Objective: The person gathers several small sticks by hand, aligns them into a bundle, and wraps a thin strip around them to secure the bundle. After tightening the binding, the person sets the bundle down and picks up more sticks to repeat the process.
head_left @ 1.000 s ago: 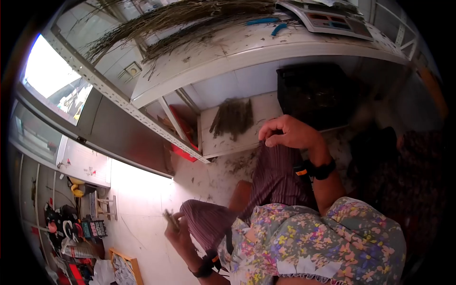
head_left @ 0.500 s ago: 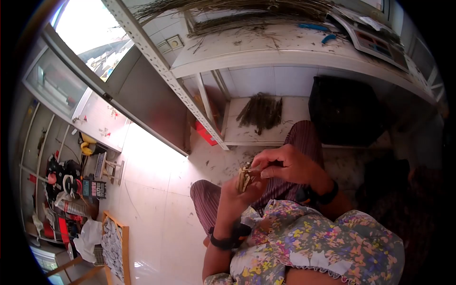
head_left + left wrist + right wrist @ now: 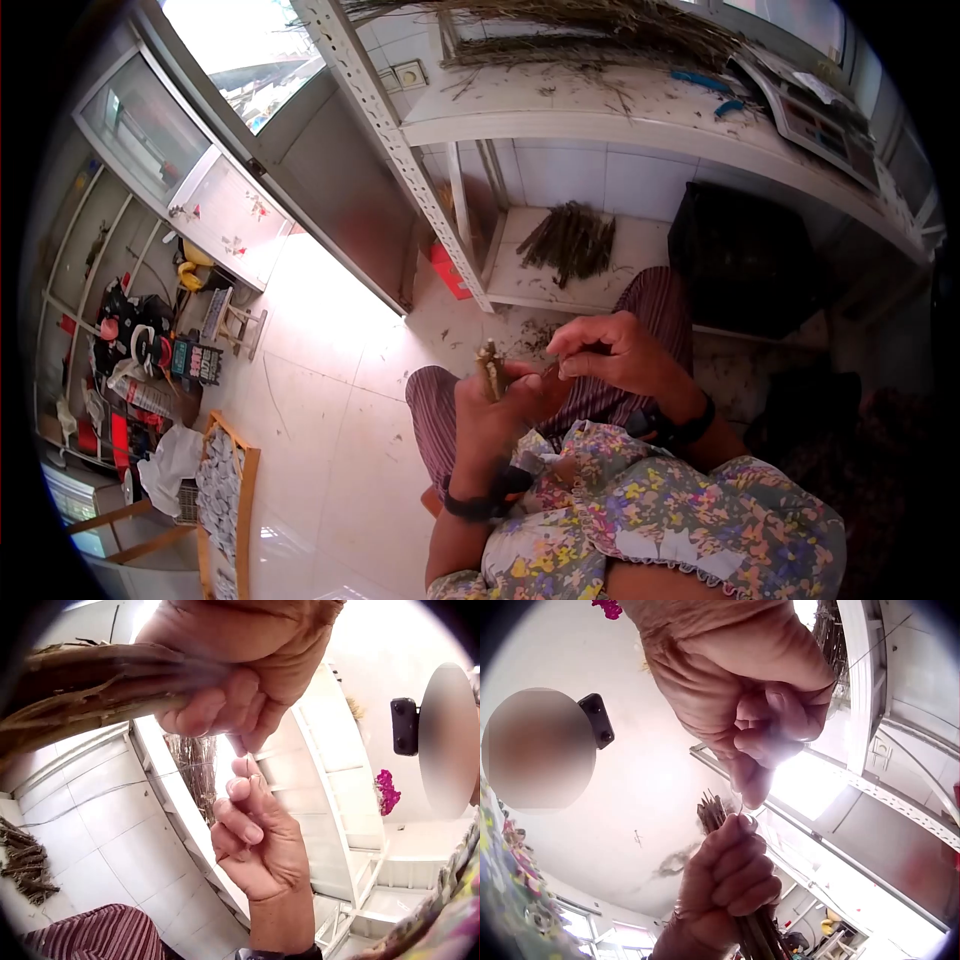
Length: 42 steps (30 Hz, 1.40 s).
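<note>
Upright in my left hand (image 3: 490, 420) is a short bundle of dry brown stems (image 3: 490, 370), gripped by curled fingers. The left wrist view shows the bundle (image 3: 90, 694) sticking out past that hand (image 3: 240, 645). My right hand (image 3: 625, 355) is close beside it, over the lap. In the right wrist view, thumb and fingertips of the right hand (image 3: 735, 682) pinch a thin strand right at the left thumb tip, and more of the strand (image 3: 874, 646) trails from the far side of the hand. The two hands' fingertips nearly meet.
A pile of cut stems (image 3: 570, 243) lies on the low shelf (image 3: 520, 285), beside a black crate (image 3: 745, 260). Long twigs (image 3: 600, 25), blue-handled cutters (image 3: 700, 80) and a scale (image 3: 810, 120) are on the upper shelf. Debris lies on the floor.
The left hand has come up from beside the left knee with the bundle to meet the right hand. Lately the bundle has turned more upright. The head view has shifted.
</note>
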{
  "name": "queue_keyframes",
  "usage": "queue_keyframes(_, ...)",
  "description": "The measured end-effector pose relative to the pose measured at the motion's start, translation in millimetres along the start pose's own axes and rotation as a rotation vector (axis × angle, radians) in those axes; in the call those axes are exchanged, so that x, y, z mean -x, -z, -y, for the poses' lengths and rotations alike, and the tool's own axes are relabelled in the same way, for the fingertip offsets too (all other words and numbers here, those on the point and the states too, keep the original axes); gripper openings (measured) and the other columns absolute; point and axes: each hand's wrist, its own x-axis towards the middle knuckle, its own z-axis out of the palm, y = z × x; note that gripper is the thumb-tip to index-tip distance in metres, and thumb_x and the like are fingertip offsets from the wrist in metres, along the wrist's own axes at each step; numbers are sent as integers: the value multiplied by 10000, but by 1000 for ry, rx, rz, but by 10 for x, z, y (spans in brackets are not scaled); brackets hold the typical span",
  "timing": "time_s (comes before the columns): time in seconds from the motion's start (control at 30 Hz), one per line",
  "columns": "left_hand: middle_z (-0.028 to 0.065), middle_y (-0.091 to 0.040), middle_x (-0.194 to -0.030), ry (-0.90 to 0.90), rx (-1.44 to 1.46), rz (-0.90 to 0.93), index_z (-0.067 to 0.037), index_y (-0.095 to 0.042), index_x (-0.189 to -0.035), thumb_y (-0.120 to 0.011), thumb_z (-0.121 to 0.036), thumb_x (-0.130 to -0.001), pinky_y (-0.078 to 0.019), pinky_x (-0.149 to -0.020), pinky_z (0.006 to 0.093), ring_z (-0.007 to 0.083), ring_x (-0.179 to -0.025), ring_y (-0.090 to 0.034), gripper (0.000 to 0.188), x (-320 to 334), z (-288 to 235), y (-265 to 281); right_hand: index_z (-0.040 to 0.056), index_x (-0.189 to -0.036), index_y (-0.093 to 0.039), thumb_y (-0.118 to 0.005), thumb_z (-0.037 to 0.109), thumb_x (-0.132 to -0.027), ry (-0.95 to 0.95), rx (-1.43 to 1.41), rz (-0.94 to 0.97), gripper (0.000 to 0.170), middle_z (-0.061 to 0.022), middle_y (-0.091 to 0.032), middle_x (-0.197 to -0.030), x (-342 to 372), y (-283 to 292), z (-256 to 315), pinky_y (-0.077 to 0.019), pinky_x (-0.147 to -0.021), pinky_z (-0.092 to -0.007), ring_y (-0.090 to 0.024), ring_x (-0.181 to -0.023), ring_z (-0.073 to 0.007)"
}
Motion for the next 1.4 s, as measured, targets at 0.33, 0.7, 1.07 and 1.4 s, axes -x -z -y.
queue_keyframes(0.33,-80,-509,-660,-49,-27,-118,-21,-662,-878,-644,-31,-840,-312,-494,185,-2,-559,-426,43,-11,72,108,-36,-1012,-652,-693,-29,-798,20,60,-6,218,-64,-684,-874,8,-16,-11,-522,-725,-249,-647,-807,-104)
queue_keyframes(0.7,-16,-642,-796,-33,-69,135,30,-670,-958,-681,7,-828,-447,-644,194,39,-723,-570,132,-14,124,43,14,-1040,-643,-677,64,-802,17,86,54,246,-91,-688,-811,12,-71,40,-495,-723,-262,-632,-782,-95)
queue_keyframes(1.07,-75,-494,-645,-125,-127,-228,-42,-632,-836,-634,-27,-831,-294,-486,179,12,-547,-424,16,1,150,360,-12,-1038,-652,-708,-6,-786,-11,45,6,258,-67,-698,-829,-7,76,3,-512,-725,-245,-655,-797,-106)
queue_keyframes(1.4,-43,-408,-524,-252,39,-749,-22,-574,-887,-608,-16,-842,-249,-366,204,37,-402,-345,57,306,116,1259,-3,-940,-656,-652,-17,-796,46,263,-501,144,-30,-669,-785,56,877,-198,-492,-698,-227,-623,-743,-72)
